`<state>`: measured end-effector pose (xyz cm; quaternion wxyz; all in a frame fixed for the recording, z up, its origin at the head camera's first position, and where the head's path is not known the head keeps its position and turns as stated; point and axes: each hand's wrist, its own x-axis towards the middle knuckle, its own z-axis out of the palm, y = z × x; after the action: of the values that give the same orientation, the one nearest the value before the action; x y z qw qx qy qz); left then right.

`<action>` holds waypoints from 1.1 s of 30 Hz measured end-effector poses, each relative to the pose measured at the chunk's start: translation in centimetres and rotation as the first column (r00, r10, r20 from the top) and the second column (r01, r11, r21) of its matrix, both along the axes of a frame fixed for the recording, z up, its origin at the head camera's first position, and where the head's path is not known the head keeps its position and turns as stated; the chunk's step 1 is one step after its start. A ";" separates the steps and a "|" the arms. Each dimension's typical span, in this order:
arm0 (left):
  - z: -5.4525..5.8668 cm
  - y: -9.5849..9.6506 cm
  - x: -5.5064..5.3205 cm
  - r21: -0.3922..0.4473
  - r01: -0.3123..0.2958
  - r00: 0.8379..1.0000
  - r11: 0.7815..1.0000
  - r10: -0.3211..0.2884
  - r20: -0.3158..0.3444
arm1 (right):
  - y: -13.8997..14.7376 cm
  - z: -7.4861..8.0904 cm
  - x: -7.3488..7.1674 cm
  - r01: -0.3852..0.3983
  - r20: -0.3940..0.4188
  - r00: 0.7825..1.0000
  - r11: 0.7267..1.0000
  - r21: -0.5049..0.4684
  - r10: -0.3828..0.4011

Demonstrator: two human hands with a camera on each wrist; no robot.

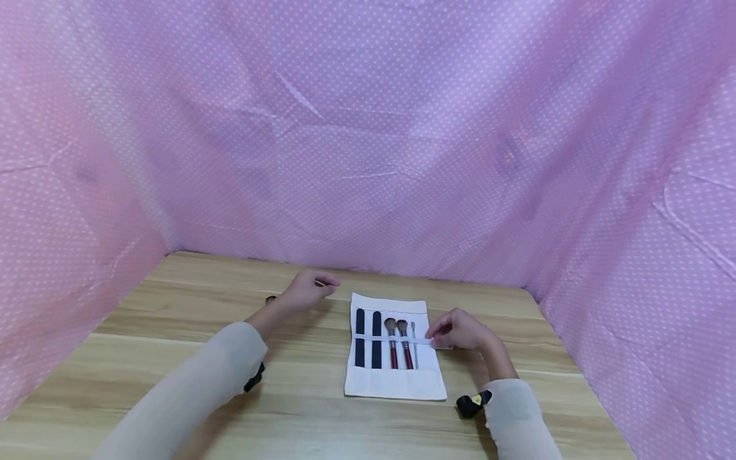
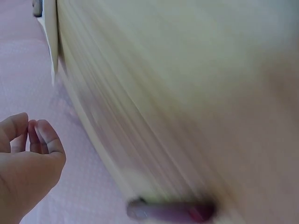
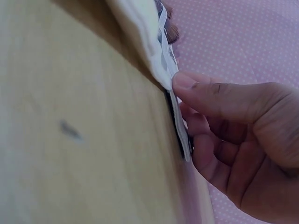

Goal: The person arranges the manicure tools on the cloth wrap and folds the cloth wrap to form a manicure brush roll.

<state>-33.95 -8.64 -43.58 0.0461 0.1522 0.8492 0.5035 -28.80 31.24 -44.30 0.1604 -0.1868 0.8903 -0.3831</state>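
Note:
A white cloth tool roll lies spread out on the table. Under its white elastic band sit two black flat strips, two red-handled makeup brushes and a thin metal tool. At the roll's right edge my right hand pinches the cloth. In the right wrist view the thumb rests on that edge, and a dark-backed tab sticks out by the curled fingers. My left hand hovers left of the roll, loosely curled, with nothing visible held.
Another brush lies partly hidden behind the left forearm; a blurred dark red handle shows in the left wrist view. Pink dotted cloth hangs around the wooden table. Each wrist wears a black device.

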 end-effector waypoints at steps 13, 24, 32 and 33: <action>-0.7 -8.4 2.0 -0.085 -0.018 0.999 0.996 0.015 -0.037 | -0.1 -0.3 -0.1 0.000 -0.002 1.000 1.000 0.018 0.000; -1.2 -12.2 3.6 -0.085 -0.057 0.998 0.995 0.059 0.019 | -0.2 -0.2 0.0 0.034 0.040 0.999 0.999 0.015 -0.035; -1.9 -12.2 3.6 -0.058 -0.056 0.993 0.997 0.062 0.097 | -0.3 -0.2 0.1 0.033 0.024 0.999 0.999 0.010 -0.033; -2.0 -12.1 3.6 -0.071 -0.065 0.993 0.995 0.072 0.092 | -0.3 -0.2 0.1 0.031 0.023 0.999 0.999 0.010 -0.031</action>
<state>-30.31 -20.72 -45.54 0.0742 0.0973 0.8675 0.4821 -28.71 30.91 -44.51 0.1656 -0.1678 0.8930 -0.3834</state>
